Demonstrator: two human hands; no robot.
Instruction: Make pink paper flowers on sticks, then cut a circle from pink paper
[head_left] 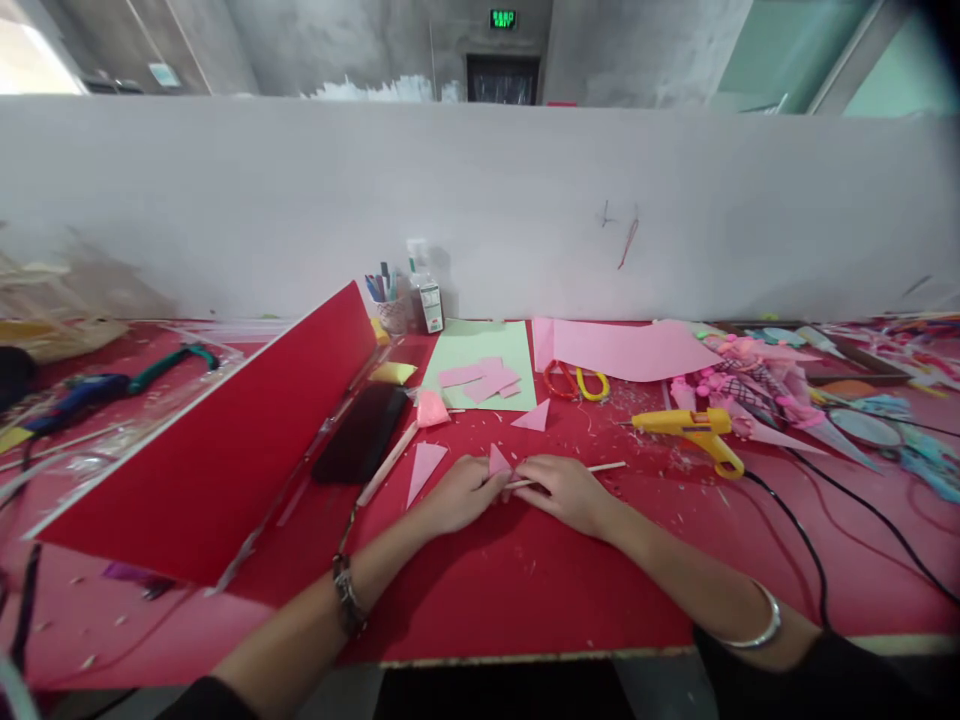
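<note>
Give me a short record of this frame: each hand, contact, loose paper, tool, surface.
Left hand: pinching a small pink paper piece
Right hand: holding a thin stick
Paper touching stick: cannot tell, fingers cover it
Loose paper: pink cutoffs on a pale green sheet
Tool: yellow glue gun, lying to the right
Surface: red tabletop, littered with scraps
</note>
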